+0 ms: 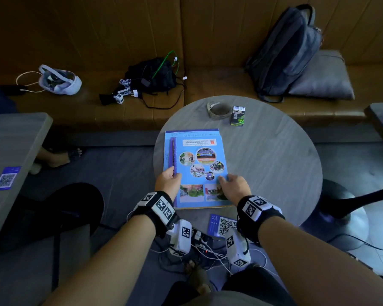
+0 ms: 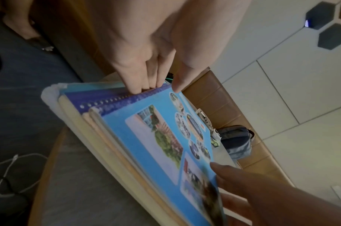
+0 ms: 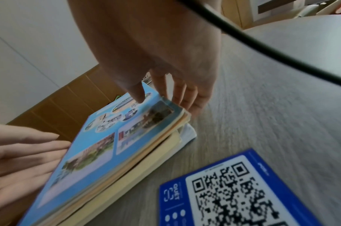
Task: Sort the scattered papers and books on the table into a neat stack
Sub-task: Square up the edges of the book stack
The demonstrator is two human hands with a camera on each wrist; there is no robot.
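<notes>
Now: both hands square up the stack

Near the left edge of the round table [image 1: 263, 155] lies the stack of books [image 1: 197, 168], its blue photo cover on top. The left hand [image 1: 167, 184] presses straight fingers against the stack's left side by the spiral binding [image 2: 115, 99]. The right hand [image 1: 234, 188] lies loosely spread, thumb on the cover, fingers along the right edge. A QR card [image 3: 233, 191] lies just nearer.

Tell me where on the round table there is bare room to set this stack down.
The widest bare patch is the table's right half, between the stack, the cigarette pack and the right rim. A smaller strip lies behind the stack, left of the tape roll. The near edge is crowded: left hand, right hand and QR card.
</notes>
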